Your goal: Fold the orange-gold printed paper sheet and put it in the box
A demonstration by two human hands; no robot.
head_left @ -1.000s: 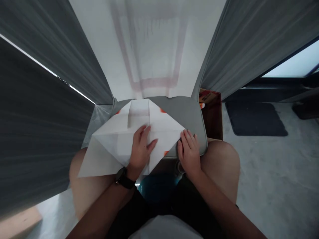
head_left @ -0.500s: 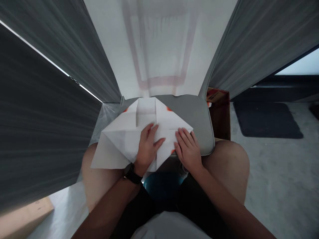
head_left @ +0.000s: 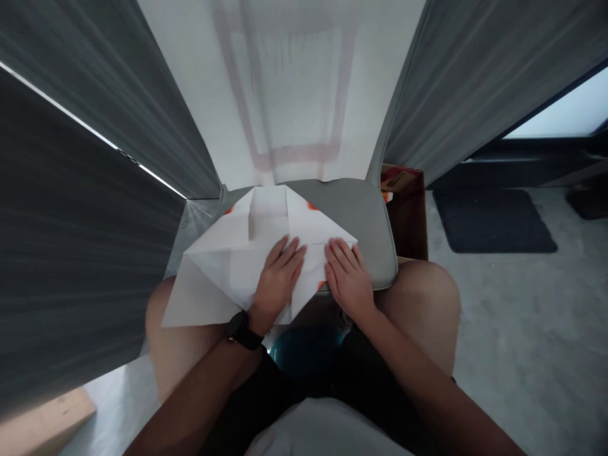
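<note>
A large folded sheet of white paper (head_left: 242,266) with small orange patches lies on the grey chair seat (head_left: 373,221). Its lower left flap is unfolded and hangs over my left thigh. My left hand (head_left: 278,278), with a black watch (head_left: 243,329) on the wrist, rests flat on the middle of the paper, fingers stretched out. On the right corner of the sheet lies my right hand (head_left: 349,275), palm down with its fingers extended side by side. Neither hand is gripping the paper.
A white chair back (head_left: 299,82) with a faint reddish outline rises behind the seat. Grey curtains (head_left: 118,95) hang on both sides. At the right stand a brown cardboard box (head_left: 413,215) and a dark floor mat (head_left: 494,221). A wooden block (head_left: 52,418) lies at lower left.
The left hand's fingers have come closer together and its thumb has drawn in while lying on the paper. My right hand stays on the right corner. The whole view has shifted slightly.
</note>
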